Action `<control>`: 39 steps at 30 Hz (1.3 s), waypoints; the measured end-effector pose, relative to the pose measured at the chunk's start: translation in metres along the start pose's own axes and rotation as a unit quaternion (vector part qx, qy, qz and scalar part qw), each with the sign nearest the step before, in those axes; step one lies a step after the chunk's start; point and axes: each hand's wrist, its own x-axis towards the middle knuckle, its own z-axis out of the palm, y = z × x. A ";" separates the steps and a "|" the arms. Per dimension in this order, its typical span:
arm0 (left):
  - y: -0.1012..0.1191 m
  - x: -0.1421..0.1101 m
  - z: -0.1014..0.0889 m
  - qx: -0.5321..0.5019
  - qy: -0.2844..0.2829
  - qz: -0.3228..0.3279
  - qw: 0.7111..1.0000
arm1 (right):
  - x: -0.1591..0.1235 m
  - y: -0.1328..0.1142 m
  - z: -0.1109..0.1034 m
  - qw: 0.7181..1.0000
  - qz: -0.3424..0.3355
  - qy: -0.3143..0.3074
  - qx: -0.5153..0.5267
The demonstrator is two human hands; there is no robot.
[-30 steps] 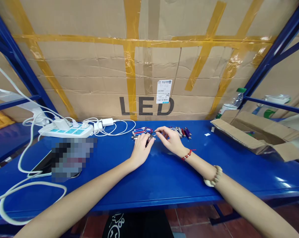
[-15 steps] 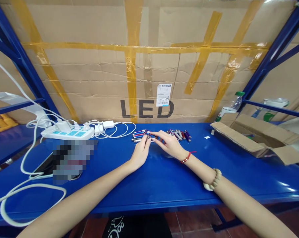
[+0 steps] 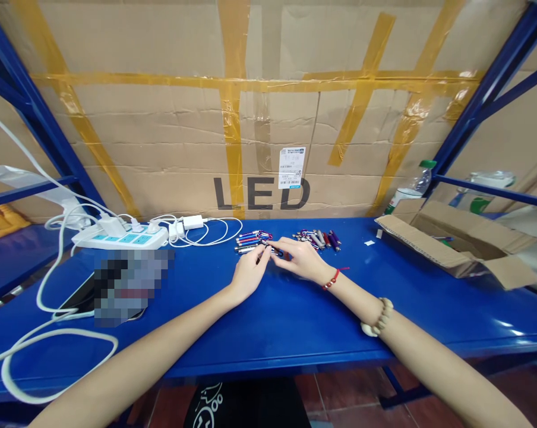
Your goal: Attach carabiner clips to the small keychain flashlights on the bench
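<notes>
Near the back middle of the blue table, my left hand (image 3: 250,274) is closed, thumb and fingers pinching a small silver metal tube with a dark clip (image 3: 277,252). My right hand (image 3: 302,258) meets it from the right, its thumb and forefinger closed on the clip end. My fingers hide part of this piece. Just beyond my left hand lies a row of small blue, red and silver metal tubes (image 3: 249,239) with clips. Another group of small tubes (image 3: 326,239), silver, red and purple, lies behind my right hand.
An open cardboard box (image 3: 455,241) stands on the right, with a green-capped bottle (image 3: 413,187) behind it. To the left are a white power strip (image 3: 121,239), looped white cables (image 3: 59,334) and a dark, partly blurred device (image 3: 79,294). A large carton (image 3: 174,148) forms the back.
The view has shifted slightly. My right fingers have opened a little around the clip, so more of it shows; both hands stay together at the same spot.
</notes>
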 end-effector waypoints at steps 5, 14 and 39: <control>-0.001 0.000 0.001 0.018 0.000 -0.002 1.000 | 0.001 -0.003 -0.002 1.000 0.001 -0.011 0.005; -0.003 0.001 0.002 0.001 -0.009 -0.003 1.000 | 0.001 -0.001 0.000 1.000 -0.012 -0.016 -0.003; -0.004 0.001 0.002 -0.014 -0.021 -0.013 1.000 | 0.002 -0.007 -0.005 0.999 -0.016 -0.030 0.004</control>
